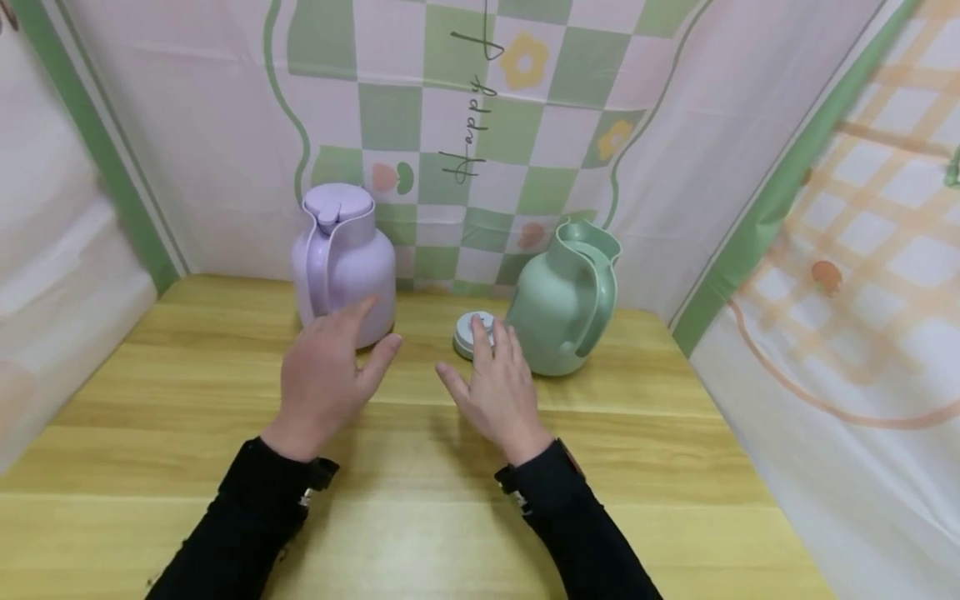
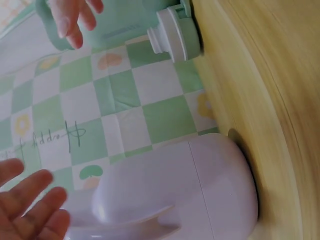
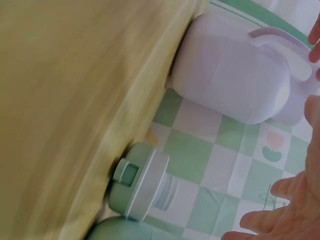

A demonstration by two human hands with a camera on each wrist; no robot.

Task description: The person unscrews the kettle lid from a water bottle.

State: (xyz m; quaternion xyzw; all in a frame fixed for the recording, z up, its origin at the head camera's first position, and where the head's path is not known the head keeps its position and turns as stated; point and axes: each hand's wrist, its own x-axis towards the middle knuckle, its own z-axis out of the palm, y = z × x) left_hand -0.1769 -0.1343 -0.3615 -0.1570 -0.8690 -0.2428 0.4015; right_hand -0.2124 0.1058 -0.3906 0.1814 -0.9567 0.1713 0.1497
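Left hand: released; the person's left hand (image 1: 330, 375) held nothing, its fingers extended before the lavender jug, left of centre in the head view.
Right hand: also released; the person's right hand (image 1: 498, 387) gripped nothing, its fingers spread just right of centre, in front of the lid.
Lavender jug: a smooth, round-shouldered, lidded lavender jug (image 1: 363, 275), seemingly plastic, stood upright left of centre, its loop handle towards the person.
Green jug: a rounded sage-green jug (image 1: 555, 300) with a flared spout stood right of centre, its handle towards the lower right.
Lid: a round green-and-white stopper lid (image 1: 465, 337) lay green side down, stepped white plug upwards, beside the green jug; whether they touched could not be told.
Surface: all three rested on a yellow wood-grain table (image 1: 412, 533).
Handling: the jugs looked stiff, probably slick on their bellies and heavier if filled, best held by the handles; the lid seemed light and rigid, best pinched around its rim.
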